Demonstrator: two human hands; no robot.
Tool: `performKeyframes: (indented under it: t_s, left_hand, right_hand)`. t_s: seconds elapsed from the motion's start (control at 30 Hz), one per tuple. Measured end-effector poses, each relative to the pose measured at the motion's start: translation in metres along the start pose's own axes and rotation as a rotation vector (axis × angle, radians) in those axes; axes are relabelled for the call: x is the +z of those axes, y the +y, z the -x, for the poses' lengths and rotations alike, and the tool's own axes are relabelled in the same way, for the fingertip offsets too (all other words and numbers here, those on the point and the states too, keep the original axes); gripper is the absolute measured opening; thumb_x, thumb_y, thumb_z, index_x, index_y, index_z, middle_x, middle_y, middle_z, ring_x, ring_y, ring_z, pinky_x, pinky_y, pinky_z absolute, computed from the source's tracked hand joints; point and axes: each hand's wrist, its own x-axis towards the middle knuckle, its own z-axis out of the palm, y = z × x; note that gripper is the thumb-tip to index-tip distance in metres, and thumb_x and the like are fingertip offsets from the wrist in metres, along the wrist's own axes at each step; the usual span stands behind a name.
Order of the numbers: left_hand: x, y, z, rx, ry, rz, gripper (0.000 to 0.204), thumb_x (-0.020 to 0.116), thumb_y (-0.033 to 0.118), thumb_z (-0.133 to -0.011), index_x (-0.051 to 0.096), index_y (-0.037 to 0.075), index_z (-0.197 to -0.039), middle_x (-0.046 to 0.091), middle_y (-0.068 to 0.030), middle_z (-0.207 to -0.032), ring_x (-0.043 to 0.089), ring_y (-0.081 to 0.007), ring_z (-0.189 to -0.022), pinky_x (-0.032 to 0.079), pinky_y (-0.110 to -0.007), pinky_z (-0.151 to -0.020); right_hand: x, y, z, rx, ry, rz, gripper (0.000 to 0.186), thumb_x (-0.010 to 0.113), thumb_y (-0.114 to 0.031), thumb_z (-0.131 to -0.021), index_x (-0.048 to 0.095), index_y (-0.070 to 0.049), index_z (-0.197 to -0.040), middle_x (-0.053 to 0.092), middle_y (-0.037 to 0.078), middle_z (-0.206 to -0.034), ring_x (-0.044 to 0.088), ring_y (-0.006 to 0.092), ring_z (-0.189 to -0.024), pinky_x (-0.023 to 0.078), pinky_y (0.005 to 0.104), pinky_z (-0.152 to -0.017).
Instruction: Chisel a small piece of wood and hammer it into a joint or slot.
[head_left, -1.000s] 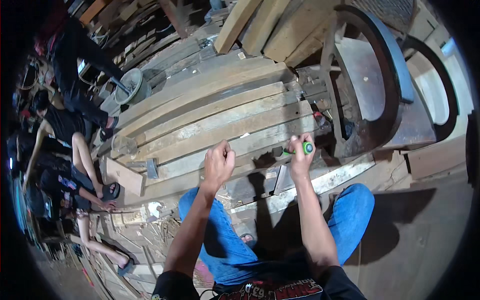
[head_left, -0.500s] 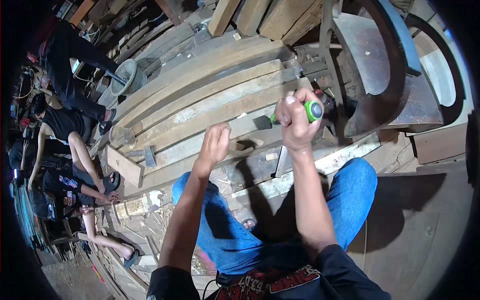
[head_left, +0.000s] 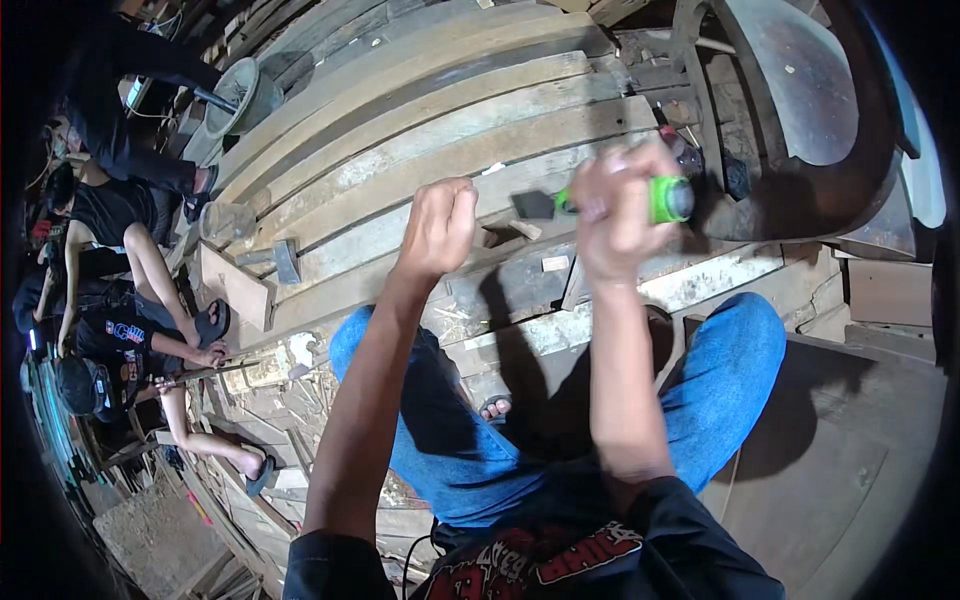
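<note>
My right hand (head_left: pixel 625 225) is wrapped round the green handle (head_left: pixel 668 200) of a putty knife; a round grey cap ends the handle. Its flat dark blade (head_left: pixel 533 205) points left, above the planks. The hand is blurred by motion. My left hand (head_left: pixel 440 225) is closed in a fist, raised to the left of the blade, with nothing showing out of it. Both hands hover over long boards (head_left: pixel 400 190) lying side by side, and neither seems to touch them.
A curved wooden chair frame (head_left: pixel 850 190) stands at the right. At the left lie a hammer (head_left: pixel 285 262) and a short board (head_left: pixel 235 285), near a clear plastic tub (head_left: pixel 228 222). Beyond is a bucket (head_left: pixel 220 115). Several people (head_left: pixel 110 230) are at the far left. Wood scraps litter the floor.
The view has tilted slightly. In the picture, both hands have shifted up, the right one also a little to the right with the putty knife still in it.
</note>
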Motion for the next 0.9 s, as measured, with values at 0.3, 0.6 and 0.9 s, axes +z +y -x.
performKeyframes:
  t_s: [0.3, 0.6, 0.9]
  left_hand:
    - [-0.01, 0.004, 0.013, -0.205, -0.094, 0.015, 0.03, 0.043, 0.014, -0.093, 0.046, -0.006, -0.071, 0.047, -0.0272, -0.067, 0.052, -0.0399, -0.061, 0.042, -0.047, -0.063]
    - [0.002, 0.0, -0.008, -0.1, 0.017, -0.055, 0.038, 0.042, 0.018, -0.093, 0.055, -0.008, -0.069, 0.056, -0.0303, -0.067, 0.06, -0.0456, -0.062, 0.048, -0.05, -0.065]
    - [-0.008, 0.005, -0.004, -0.051, -0.113, -0.171, 0.03, 0.042, 0.017, -0.095, 0.051, -0.007, -0.079, 0.053, -0.0302, -0.074, 0.053, -0.045, -0.068, 0.044, -0.049, -0.067]
  right_hand:
    - [0.016, 0.002, 0.011, 0.009, 0.003, 0.066, 0.026, 0.058, 0.005, -0.087, 0.04, -0.006, -0.071, 0.044, 0.0, -0.058, 0.039, 0.0062, -0.048, 0.031, 0.0258, -0.045]
    - [-0.013, 0.057, 0.028, 0.01, -0.047, 0.152, 0.021, 0.054, 0.004, -0.086, 0.043, -0.007, -0.073, 0.044, -0.003, -0.056, 0.041, 0.0071, -0.046, 0.03, 0.0263, -0.044]
    - [0.002, -0.005, -0.035, -0.255, -0.344, -0.03, 0.012, 0.049, 0.011, -0.087, 0.054, 0.001, -0.089, 0.054, 0.002, -0.065, 0.05, 0.0132, -0.051, 0.043, 0.026, -0.05]
